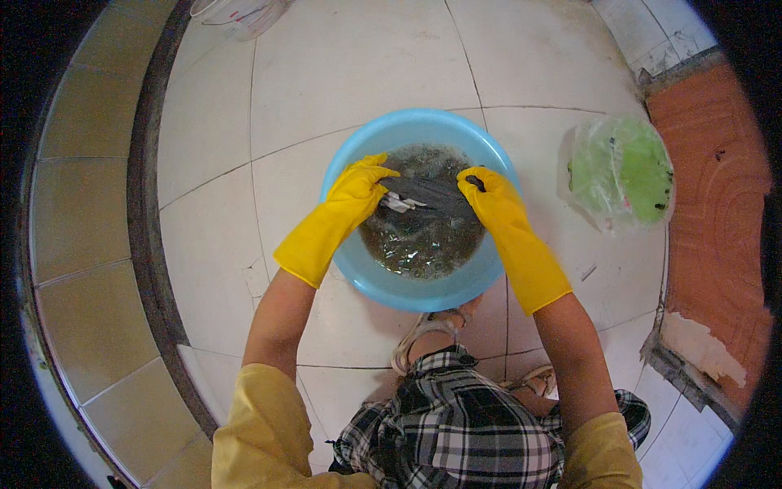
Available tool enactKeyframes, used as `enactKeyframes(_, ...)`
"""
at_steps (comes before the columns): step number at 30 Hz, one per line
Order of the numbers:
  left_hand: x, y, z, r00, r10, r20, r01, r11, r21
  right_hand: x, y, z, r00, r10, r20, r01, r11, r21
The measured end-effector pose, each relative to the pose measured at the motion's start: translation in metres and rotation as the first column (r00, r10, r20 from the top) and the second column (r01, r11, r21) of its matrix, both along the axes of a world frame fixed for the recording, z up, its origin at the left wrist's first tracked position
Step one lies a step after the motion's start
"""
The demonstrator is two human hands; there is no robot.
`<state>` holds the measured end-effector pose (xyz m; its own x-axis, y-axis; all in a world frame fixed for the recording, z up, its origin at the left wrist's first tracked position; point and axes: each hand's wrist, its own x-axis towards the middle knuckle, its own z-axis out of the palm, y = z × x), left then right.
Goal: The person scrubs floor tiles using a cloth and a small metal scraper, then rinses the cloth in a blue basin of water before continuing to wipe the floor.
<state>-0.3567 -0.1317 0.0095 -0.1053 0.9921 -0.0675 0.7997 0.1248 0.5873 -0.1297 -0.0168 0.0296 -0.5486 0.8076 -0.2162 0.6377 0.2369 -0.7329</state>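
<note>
A light blue plastic basin (421,294) stands on the floor before me, with murky, bubbly water (421,250) in it. Both my hands wear yellow rubber gloves. Between them a dark grey wet cloth (431,192) is stretched just over the water. My left hand (360,183) grips its left end, where a crumpled white part (400,202) of fabric shows below the fingers. At the other end, my right hand (489,192) pinches the cloth, and a dark bit of it pokes out between thumb and fingers. The cloth's lower side merges with the dark water.
A green container (641,165) partly covered by a clear plastic bag (602,177) sits at right, beside a reddish-brown door (715,226). A whitish bucket (241,15) stands at the far left. Pale tiles (342,67) cover the floor, and a tiled wall (91,208) runs along the left.
</note>
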Motion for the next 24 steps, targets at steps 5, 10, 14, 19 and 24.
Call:
enactKeyframes(5, -0.004, -0.009, 0.013, 0.941, 0.109, 0.32, -0.144, 0.986, 0.085, 0.001, 0.005, 0.029, 0.994, -0.102, -0.051, 0.089, 0.973, -0.215)
enactKeyframes(10, -0.026, -0.021, 0.025, 0.804, 0.331, 0.494, -0.343, 0.937, -0.069, -0.009, 0.009, 0.066, 0.895, -0.373, -0.244, 0.162, 0.782, -0.602)
enactKeyframes(14, -0.032, -0.025, 0.051, 0.616, 0.387, 0.686, -0.321, 0.919, -0.23, -0.005, 0.021, 0.075, 0.775, -0.517, -0.364, 0.048, 0.621, -0.782)
enactKeyframes(19, -0.021, -0.035, 0.04, 0.963, 0.037, 0.267, 0.015, 0.981, -0.191, -0.009, 0.026, 0.085, 0.799, -0.292, -0.526, -0.063, 0.829, -0.555)
enactKeyframes(24, 0.017, -0.041, 0.021, 0.896, -0.093, 0.434, 0.303, 0.843, -0.445, 0.012, 0.035, 0.058, 0.971, 0.08, -0.224, -0.143, 0.948, -0.284)
